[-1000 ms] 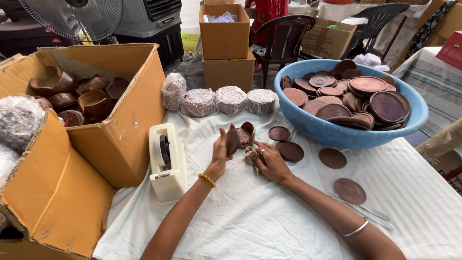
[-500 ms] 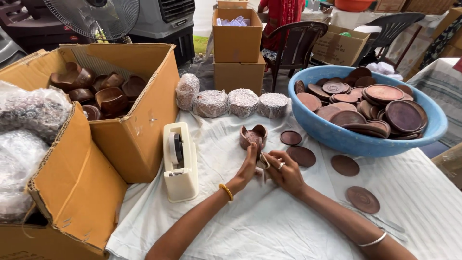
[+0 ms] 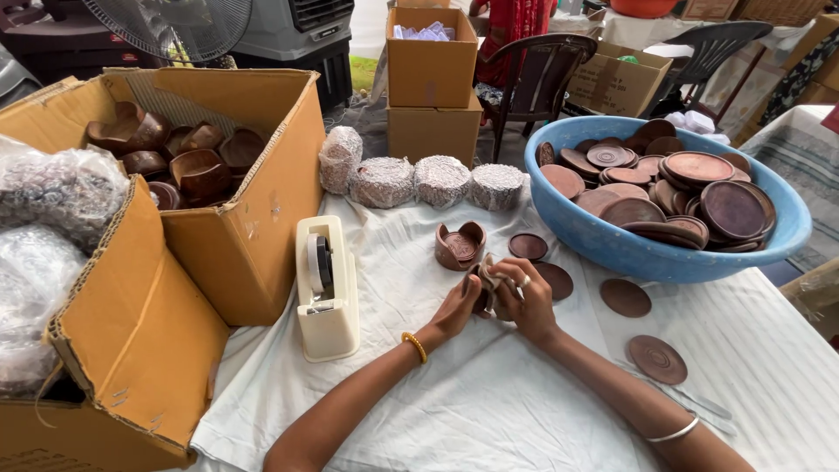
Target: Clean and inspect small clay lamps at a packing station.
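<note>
Brown wooden coaster (image 3: 482, 297), partly hidden, sits gripped between both hands just in front of a small wooden coaster holder (image 3: 460, 246) on the white tablecloth (image 3: 489, 402). Left hand (image 3: 461, 304) and right hand (image 3: 523, 297) close around it, fingers curled and touching. Left of the holder stands a cream tape dispenser (image 3: 326, 288); right of it, loose coasters and a blue basin (image 3: 664, 253).

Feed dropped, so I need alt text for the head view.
Both hands, left hand and right hand, hold a small brown wooden piece over a white tablecloth, beside a cream tape dispenser and blue plastic basin of brown wooden discs.
</note>
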